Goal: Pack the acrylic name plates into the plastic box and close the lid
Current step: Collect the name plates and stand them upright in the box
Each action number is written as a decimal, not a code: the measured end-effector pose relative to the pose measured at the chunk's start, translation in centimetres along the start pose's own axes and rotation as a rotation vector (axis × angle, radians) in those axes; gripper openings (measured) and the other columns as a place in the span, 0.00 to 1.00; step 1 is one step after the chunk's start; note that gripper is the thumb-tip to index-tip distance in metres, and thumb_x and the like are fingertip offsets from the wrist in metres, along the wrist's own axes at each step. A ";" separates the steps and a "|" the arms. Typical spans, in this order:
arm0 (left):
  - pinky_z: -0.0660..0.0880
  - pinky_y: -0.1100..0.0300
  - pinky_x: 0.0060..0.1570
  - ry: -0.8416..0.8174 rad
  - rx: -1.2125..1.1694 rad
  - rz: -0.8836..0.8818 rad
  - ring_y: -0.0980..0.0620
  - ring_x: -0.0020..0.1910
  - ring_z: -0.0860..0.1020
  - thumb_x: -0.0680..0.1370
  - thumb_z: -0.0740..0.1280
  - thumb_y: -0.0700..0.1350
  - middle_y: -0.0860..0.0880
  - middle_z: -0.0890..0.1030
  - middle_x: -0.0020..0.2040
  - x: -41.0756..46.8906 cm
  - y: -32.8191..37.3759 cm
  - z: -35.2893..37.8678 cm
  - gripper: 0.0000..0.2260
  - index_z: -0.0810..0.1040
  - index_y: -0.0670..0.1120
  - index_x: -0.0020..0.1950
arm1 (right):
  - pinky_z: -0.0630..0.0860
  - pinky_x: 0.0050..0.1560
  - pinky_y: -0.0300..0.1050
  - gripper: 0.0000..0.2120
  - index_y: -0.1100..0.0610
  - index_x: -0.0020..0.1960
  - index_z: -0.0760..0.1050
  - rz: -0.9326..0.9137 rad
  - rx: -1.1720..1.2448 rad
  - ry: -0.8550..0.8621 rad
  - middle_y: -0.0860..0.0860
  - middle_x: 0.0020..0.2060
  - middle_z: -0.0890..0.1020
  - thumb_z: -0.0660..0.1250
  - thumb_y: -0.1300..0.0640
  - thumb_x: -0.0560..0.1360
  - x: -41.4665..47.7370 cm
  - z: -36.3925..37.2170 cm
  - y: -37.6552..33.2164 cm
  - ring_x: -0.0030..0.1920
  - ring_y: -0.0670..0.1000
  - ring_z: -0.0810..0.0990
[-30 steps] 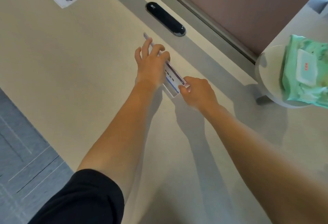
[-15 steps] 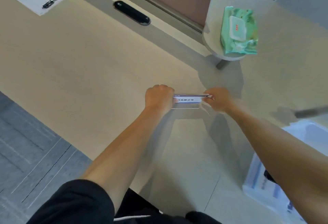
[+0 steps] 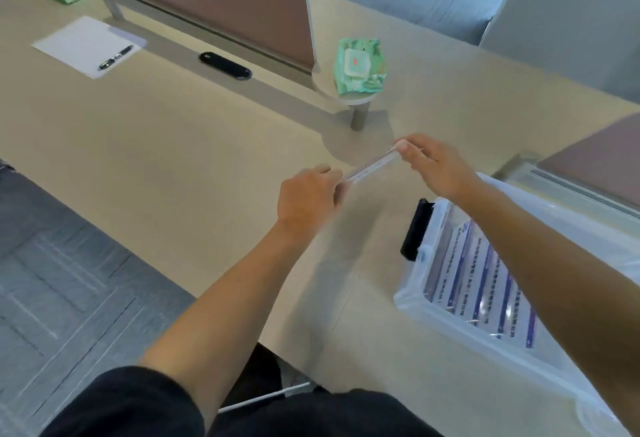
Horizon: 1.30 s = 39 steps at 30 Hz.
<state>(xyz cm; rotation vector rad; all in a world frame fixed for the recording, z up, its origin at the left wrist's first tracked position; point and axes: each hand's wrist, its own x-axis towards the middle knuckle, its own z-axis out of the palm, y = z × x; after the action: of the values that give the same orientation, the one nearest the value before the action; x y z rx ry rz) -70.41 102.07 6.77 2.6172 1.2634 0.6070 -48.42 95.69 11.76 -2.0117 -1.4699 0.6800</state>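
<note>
Head view: both hands hold one clear acrylic plate [image 3: 372,165] above the beige desk [image 3: 156,145], gripping it by its ends. The left hand [image 3: 308,197] is curled closed around the nearer, lower end, and the right hand [image 3: 434,166] pinches the farther, higher end between thumb and fingers, so the plate slants up from left to right and shows mostly its thin edge. It is clear of the desk surface. To the right, partly under the right forearm, sits the open translucent plastic box [image 3: 412,301], with a black latch [image 3: 415,228] on its near-left end. Inside the box lie more plates [image 3: 481,294], packed side by side with purple-blue stripes and small print that is too blurred to read. The held plate is near the box's left end but outside it. No lid can be made out. Farther back on the desk, a green wipes pack [image 3: 358,67] lies on a small round stand [image 3: 346,98] beside a brown divider [image 3: 214,0]. A black oval grommet [image 3: 225,65] is set in the desk, and a pen [image 3: 116,57] rests on a white sheet [image 3: 83,45] at the far left.
</note>
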 end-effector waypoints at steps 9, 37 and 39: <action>0.68 0.57 0.28 0.056 -0.079 0.055 0.47 0.31 0.73 0.80 0.60 0.56 0.51 0.76 0.36 -2.6 10.5 -3.7 0.15 0.78 0.47 0.45 | 0.79 0.55 0.61 0.18 0.46 0.58 0.67 0.221 0.686 0.269 0.53 0.62 0.71 0.63 0.36 0.75 -8.5 -3.0 -2.2 0.60 0.58 0.75; 0.78 0.50 0.50 -0.285 -0.578 0.783 0.52 0.49 0.77 0.72 0.74 0.56 0.56 0.80 0.53 -9.8 23.2 -3.1 0.32 0.67 0.58 0.74 | 0.78 0.54 0.61 0.25 0.40 0.61 0.68 0.290 0.686 0.505 0.51 0.67 0.69 0.68 0.35 0.67 -25.9 -14.8 5.2 0.60 0.54 0.75; 0.79 0.49 0.49 -0.255 -0.521 0.801 0.51 0.49 0.78 0.72 0.73 0.57 0.52 0.81 0.55 -8.8 25.9 -1.8 0.33 0.66 0.57 0.75 | 0.78 0.55 0.60 0.23 0.38 0.61 0.68 0.249 0.663 0.480 0.51 0.70 0.65 0.68 0.36 0.69 -25.7 -16.5 7.5 0.60 0.53 0.75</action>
<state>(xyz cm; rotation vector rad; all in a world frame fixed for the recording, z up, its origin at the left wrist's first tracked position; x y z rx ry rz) -57.74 78.95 14.31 2.5327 -0.0693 0.5691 -39.15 66.91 20.42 -1.6709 -0.6096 0.6177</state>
